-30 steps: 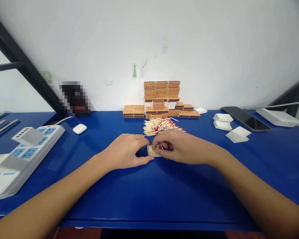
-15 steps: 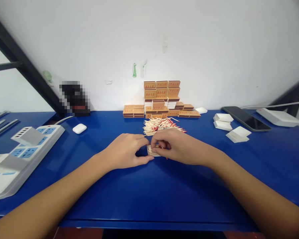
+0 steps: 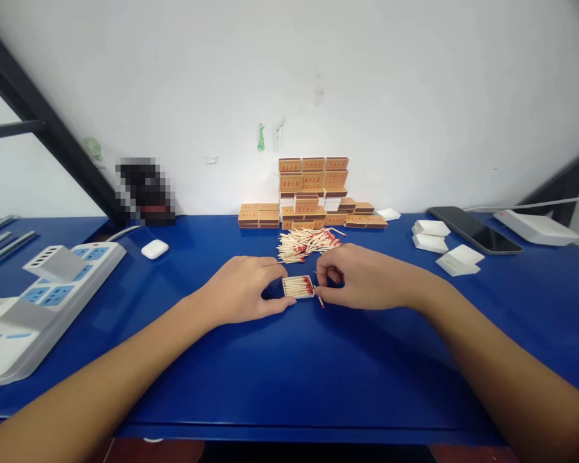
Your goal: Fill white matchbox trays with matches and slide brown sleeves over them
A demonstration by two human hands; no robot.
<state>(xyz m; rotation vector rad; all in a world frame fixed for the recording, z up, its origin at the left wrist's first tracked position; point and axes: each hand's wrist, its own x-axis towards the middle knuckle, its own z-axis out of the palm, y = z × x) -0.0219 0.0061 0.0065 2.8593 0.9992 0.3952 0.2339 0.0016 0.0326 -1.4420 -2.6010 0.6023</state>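
Observation:
A small white matchbox tray point(image 3: 298, 287) filled with matches lies on the blue table, their red heads toward the right end. My left hand point(image 3: 244, 289) rests at its left end, thumb at the near corner and forefinger at the far corner, gripping it. Just right of the tray, my right hand point(image 3: 354, 278) is curled, thumb and forefinger closed at the upper end of a single match point(image 3: 321, 300). That match slants on the table, red head toward me. Behind the hands is a loose pile of matches point(image 3: 303, 244).
Stacked matchboxes point(image 3: 313, 182) stand against the wall. White empty trays point(image 3: 430, 235), a phone point(image 3: 475, 229) and a white flat box point(image 3: 535, 228) are at the right. Leftward lie a white earbud case point(image 3: 155, 249) and a power strip point(image 3: 58, 299) with plugs.
My right hand has moved right, off the tray and to the single match beside it, uncovering the matches inside. My left hand stays at the tray's left end.

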